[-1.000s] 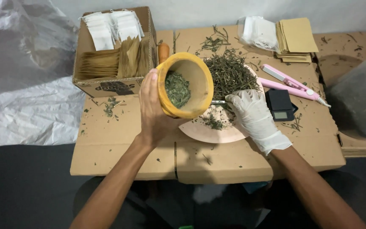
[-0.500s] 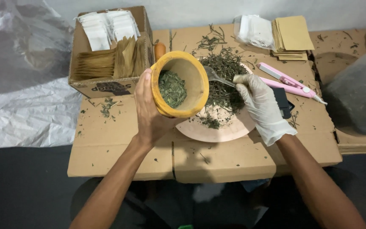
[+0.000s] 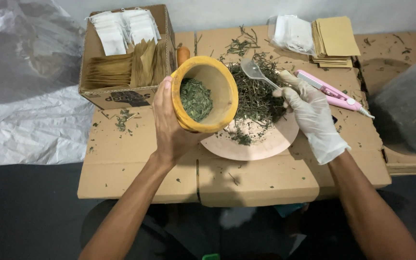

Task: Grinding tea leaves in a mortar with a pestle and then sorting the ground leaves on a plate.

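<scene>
My bare left hand (image 3: 168, 126) grips a yellow wooden bowl (image 3: 220, 91), tilted toward me, with crushed green leaves (image 3: 196, 98) inside. It hangs over the left edge of a round pinkish plate (image 3: 266, 144) heaped with dried green herbs (image 3: 258, 94). My right hand (image 3: 311, 115), in a white glove, holds a clear plastic spoon (image 3: 254, 71) whose bowl is raised above the herb pile, just right of the bowl's rim.
A cardboard sheet (image 3: 136, 168) is the work surface. An open box (image 3: 121, 62) of white and brown sachets stands back left. A pink sealer tool (image 3: 333, 94), brown envelopes (image 3: 335, 41) and white sachets (image 3: 290, 31) lie at the right. Crumpled plastic (image 3: 25, 96) lies left.
The spoon has come up from the plate beside the bowl to above the herb pile. The bowl has stayed tilted in my left hand, shifted slightly left.
</scene>
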